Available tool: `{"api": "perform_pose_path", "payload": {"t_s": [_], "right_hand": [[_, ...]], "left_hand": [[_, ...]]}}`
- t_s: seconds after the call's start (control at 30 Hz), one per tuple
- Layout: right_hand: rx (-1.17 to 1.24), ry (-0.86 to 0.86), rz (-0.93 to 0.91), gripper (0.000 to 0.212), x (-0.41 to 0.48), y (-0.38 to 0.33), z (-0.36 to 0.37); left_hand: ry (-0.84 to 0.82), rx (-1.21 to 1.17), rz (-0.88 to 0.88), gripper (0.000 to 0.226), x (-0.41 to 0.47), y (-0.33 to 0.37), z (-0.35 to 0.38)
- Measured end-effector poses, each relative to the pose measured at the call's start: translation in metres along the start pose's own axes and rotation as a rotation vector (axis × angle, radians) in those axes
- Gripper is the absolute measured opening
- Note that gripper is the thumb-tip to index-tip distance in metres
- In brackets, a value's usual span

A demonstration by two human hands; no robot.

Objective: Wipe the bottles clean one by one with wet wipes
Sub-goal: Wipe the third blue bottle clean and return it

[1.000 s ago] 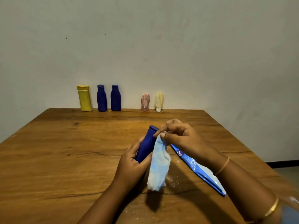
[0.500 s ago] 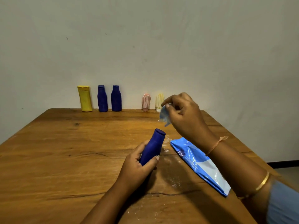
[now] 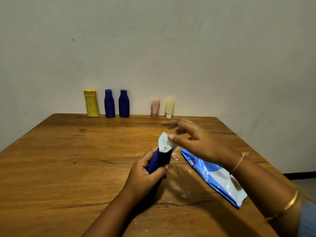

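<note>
My left hand point(image 3: 147, 171) grips a dark blue bottle point(image 3: 159, 159) by its lower body, tilted up and to the right above the wooden table point(image 3: 68, 159). A white wet wipe point(image 3: 165, 142) covers the bottle's top. My right hand point(image 3: 193, 141) pinches that wipe between thumb and finger, its other fingers spread and blurred. At the far edge against the wall stand a yellow bottle point(image 3: 91, 103), two dark blue bottles point(image 3: 109, 103) point(image 3: 124, 103), a small pink bottle point(image 3: 155, 108) and a small cream bottle point(image 3: 169, 108).
A blue and white wet-wipe pack point(image 3: 215, 177) lies flat on the table under my right forearm. White specks and smears point(image 3: 184, 192) mark the wood in front of the held bottle. The wall point(image 3: 171, 48) rises behind the table's far edge.
My right hand had lifted the wipe up and away from the bottle; it has now come back down and set the wipe over the bottle's top. The left hand kept its hold.
</note>
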State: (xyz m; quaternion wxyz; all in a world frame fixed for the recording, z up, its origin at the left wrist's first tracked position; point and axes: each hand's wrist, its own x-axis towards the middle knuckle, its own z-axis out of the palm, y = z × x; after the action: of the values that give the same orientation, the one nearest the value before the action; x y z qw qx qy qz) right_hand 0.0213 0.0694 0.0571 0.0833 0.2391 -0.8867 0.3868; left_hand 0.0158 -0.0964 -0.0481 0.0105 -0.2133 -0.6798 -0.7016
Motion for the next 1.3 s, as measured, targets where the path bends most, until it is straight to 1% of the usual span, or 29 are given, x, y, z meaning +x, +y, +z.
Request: {"api": "perform_pose_path", "payload": {"t_s": [0.07, 0.1, 0.13, 0.2, 0.23, 0.27, 0.3, 0.33, 0.37, 0.43, 0.47, 0.53, 0.57, 0.63, 0.7, 0.73, 0.77, 0.8, 0.87, 0.93, 0.97, 1.0, 1.03, 1.07, 1.13, 1.2, 1.23, 1.27, 1.3], "right_hand": [[-0.350, -0.135, -0.055, 0.033, -0.001, -0.003, 0.004], [-0.460, -0.175, -0.072, 0.031, -0.001, -0.004, 0.007], [-0.516, -0.174, -0.084, 0.026, -0.001, -0.006, 0.011], [-0.510, -0.088, -0.075, 0.019, 0.000, -0.008, 0.020], [-0.455, -0.020, -0.034, 0.021, 0.001, -0.007, 0.024], [-0.387, 0.044, 0.003, 0.024, 0.002, -0.005, 0.028], [-0.356, 0.101, 0.006, 0.026, 0.001, -0.002, 0.032], [-0.382, 0.153, -0.050, 0.026, -0.001, -0.001, 0.036], [-0.444, 0.178, -0.147, 0.024, -0.004, -0.001, 0.040], [-0.640, 0.150, -0.366, 0.021, -0.008, 0.003, 0.043], [-0.728, 0.120, -0.446, 0.021, -0.009, 0.006, 0.043], [-0.830, 0.092, -0.529, 0.020, -0.009, 0.015, 0.040], [-0.811, 0.078, -0.513, 0.022, -0.009, 0.018, 0.038], [-0.662, 0.087, -0.381, 0.027, -0.010, 0.021, 0.041], [-0.406, 0.141, -0.172, 0.030, -0.009, 0.018, 0.050], [-0.328, 0.165, -0.109, 0.029, -0.007, 0.018, 0.053], [-0.307, 0.166, -0.094, 0.027, -0.007, 0.016, 0.055], [-0.380, 0.160, -0.160, 0.028, -0.008, 0.013, 0.055], [-0.646, 0.121, -0.404, 0.026, -0.012, 0.013, 0.053], [-0.870, 0.113, -0.651, 0.020, -0.015, 0.016, 0.049], [-0.911, 0.114, -0.717, 0.019, -0.016, 0.018, 0.048], [-0.917, 0.116, -0.735, 0.020, -0.016, 0.019, 0.047], [-0.894, 0.117, -0.712, 0.022, -0.016, 0.021, 0.048], [-0.827, 0.114, -0.629, 0.025, -0.016, 0.021, 0.049], [-0.567, 0.145, -0.344, 0.030, -0.018, 0.018, 0.058], [-0.291, 0.186, -0.070, 0.029, -0.015, 0.016, 0.068], [-0.257, 0.201, -0.019, 0.028, -0.014, 0.015, 0.072], [-0.322, 0.214, -0.066, 0.028, -0.015, 0.013, 0.073], [-0.439, 0.212, -0.162, 0.030, -0.014, 0.013, 0.071]], "left_hand": [[-0.033, 0.056, 0.045, 0.039, -0.002, -0.001, -0.002], [-0.026, 0.134, 0.083, 0.037, -0.003, -0.002, -0.004], [0.011, 0.272, 0.132, 0.035, -0.004, -0.003, -0.005], [0.149, 0.688, 0.301, 0.032, -0.004, -0.003, -0.008], [0.208, 0.861, 0.373, 0.038, -0.003, -0.002, -0.008], [0.237, 0.958, 0.419, 0.046, -0.002, -0.004, -0.008], [0.252, 0.997, 0.429, 0.051, -0.002, -0.004, -0.007], [0.232, 0.963, 0.370, 0.054, -0.002, -0.002, -0.006], [0.205, 0.864, 0.268, 0.057, -0.001, -0.002, -0.005], [0.049, 0.541, -0.019, 0.068, -0.001, -0.004, -0.006], [-0.010, 0.419, -0.094, 0.070, 0.000, -0.004, -0.007], [-0.048, 0.320, -0.103, 0.062, 0.001, -0.004, -0.005], [-0.031, 0.324, -0.087, 0.057, 0.002, -0.003, -0.004], [0.091, 0.461, -0.017, 0.048, 0.003, -0.003, -0.006], [0.238, 0.699, 0.100, 0.049, 0.005, -0.002, -0.008], [0.271, 0.769, 0.141, 0.049, 0.004, -0.002, -0.008], [0.282, 0.788, 0.140, 0.049, 0.004, -0.001, -0.007], [0.283, 0.756, 0.105, 0.047, 0.002, 0.000, -0.006], [0.249, 0.564, 0.020, 0.038, 0.001, 0.003, -0.005], [0.132, 0.372, -0.057, 0.037, 0.001, 0.005, -0.006], [0.065, 0.327, -0.066, 0.039, 0.002, 0.005, -0.007], [0.013, 0.332, -0.041, 0.039, 0.001, 0.004, -0.007], [-0.002, 0.381, 0.002, 0.033, 0.000, 0.004, -0.006], [0.022, 0.448, 0.042, 0.027, 0.000, 0.003, -0.005], [0.133, 0.672, 0.129, 0.021, -0.001, 0.000, -0.004], [0.205, 0.830, 0.201, 0.033, 0.000, -0.005, -0.004], [0.189, 0.821, 0.167, 0.045, 0.000, -0.007, -0.005], [0.142, 0.766, 0.103, 0.057, -0.001, -0.007, -0.005], [0.087, 0.680, 0.041, 0.065, -0.002, -0.006, -0.005]]}}
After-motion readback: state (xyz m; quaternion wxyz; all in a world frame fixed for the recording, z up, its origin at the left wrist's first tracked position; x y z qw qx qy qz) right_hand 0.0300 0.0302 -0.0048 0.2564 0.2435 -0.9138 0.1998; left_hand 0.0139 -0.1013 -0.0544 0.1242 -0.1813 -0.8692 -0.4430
